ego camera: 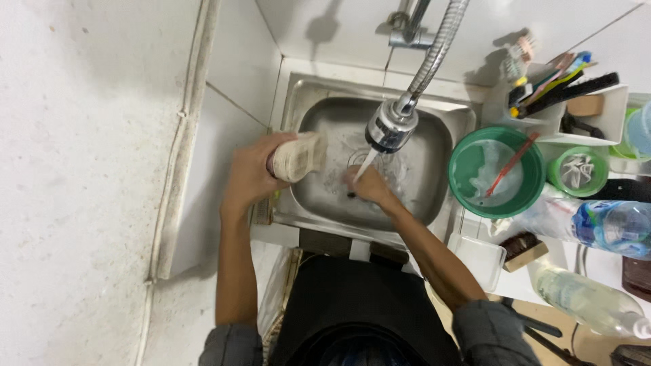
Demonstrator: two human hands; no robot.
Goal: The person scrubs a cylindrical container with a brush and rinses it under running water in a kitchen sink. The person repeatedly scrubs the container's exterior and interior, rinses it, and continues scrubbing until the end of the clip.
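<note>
Over the steel sink [441, 146], the left hand [254, 173] has its grip closed around a pale cylindrical container [298, 157] held tilted at the basin's left edge, while the right hand [366, 184], loosely curled and holding nothing discernible, sits under the faucet [392, 125] stream beside a green bowl [536, 190] on the counter [536, 288]

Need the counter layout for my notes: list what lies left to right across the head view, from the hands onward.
Left hand holding a beige shoe → right hand under the faucet head → green bowl → small green cup → plastic bottle.
</note>
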